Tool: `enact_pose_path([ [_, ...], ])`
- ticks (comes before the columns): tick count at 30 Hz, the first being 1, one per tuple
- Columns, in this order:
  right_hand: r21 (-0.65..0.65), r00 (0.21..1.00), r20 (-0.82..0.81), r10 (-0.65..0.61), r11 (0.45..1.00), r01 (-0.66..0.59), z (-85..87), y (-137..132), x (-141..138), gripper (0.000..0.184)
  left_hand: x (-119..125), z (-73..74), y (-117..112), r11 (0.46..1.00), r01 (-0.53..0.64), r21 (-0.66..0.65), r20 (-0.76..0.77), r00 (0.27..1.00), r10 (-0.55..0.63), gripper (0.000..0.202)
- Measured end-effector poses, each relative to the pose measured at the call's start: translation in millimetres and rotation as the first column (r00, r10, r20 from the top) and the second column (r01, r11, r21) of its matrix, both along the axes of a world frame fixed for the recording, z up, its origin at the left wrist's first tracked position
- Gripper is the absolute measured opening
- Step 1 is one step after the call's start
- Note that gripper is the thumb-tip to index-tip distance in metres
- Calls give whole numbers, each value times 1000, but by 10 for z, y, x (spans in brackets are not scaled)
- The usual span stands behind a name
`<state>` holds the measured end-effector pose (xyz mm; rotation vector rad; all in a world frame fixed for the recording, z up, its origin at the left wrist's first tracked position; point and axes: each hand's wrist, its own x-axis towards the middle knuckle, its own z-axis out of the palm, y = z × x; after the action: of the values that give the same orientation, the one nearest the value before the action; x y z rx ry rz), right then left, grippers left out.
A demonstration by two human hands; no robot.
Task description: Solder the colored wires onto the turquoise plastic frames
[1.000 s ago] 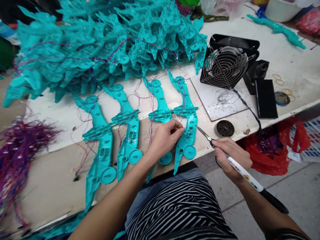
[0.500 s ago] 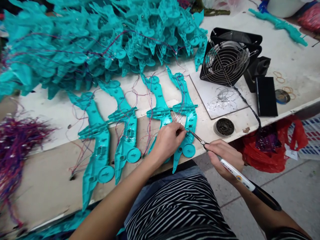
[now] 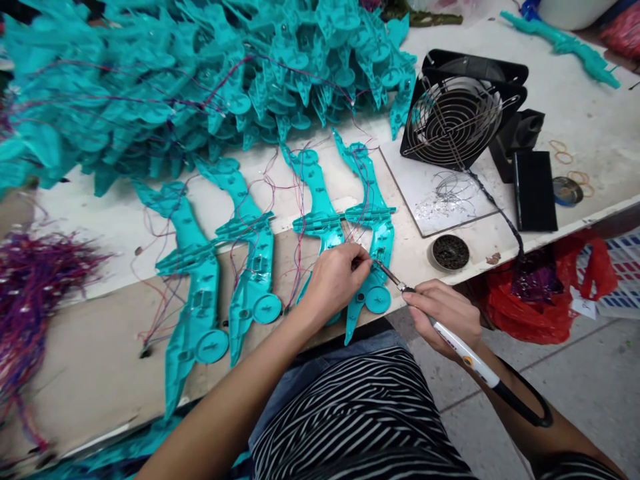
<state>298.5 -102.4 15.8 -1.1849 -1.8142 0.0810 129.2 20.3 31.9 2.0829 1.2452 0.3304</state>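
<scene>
The pale bench (image 3: 90, 373) carries a heap of teal plastic mouldings (image 3: 175, 87) at upper left. At centre lies a long teal plastic shell (image 3: 379, 230). The left hand (image 3: 333, 280) pinches thin wires (image 3: 367, 193) against it, and the right hand (image 3: 443, 313) grips a white pen-shaped soldering iron (image 3: 470, 360), tip on it.

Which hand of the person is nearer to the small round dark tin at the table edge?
Right. The right hand, holding a soldering iron, is just below the tin; the left hand rests on a teal part farther to its left.
</scene>
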Motion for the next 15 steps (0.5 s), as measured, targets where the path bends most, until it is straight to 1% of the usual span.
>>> enact_pose_path([
  [6, 36, 1000, -16, -25, 999, 26, 17, -25, 28, 32, -1, -8, 5, 1000, 2, -3, 2, 1000, -2, 9],
  [10, 29, 999, -10, -45, 999, 45, 31, -30, 34, 33, -5, -15, 10, 1000, 12, 7, 3, 1000, -12, 10],
  [13, 32, 997, -25, -72, 997, 73, 1, -32, 39, 31, -2, -12, 10, 1000, 16, 6, -6, 1000, -16, 9],
  [15, 31, 995, -66, -77, 996, 79, -50, -39, 41, 31, 2, -2, 6, 1000, 15, 3, -13, 1000, -15, 9],
])
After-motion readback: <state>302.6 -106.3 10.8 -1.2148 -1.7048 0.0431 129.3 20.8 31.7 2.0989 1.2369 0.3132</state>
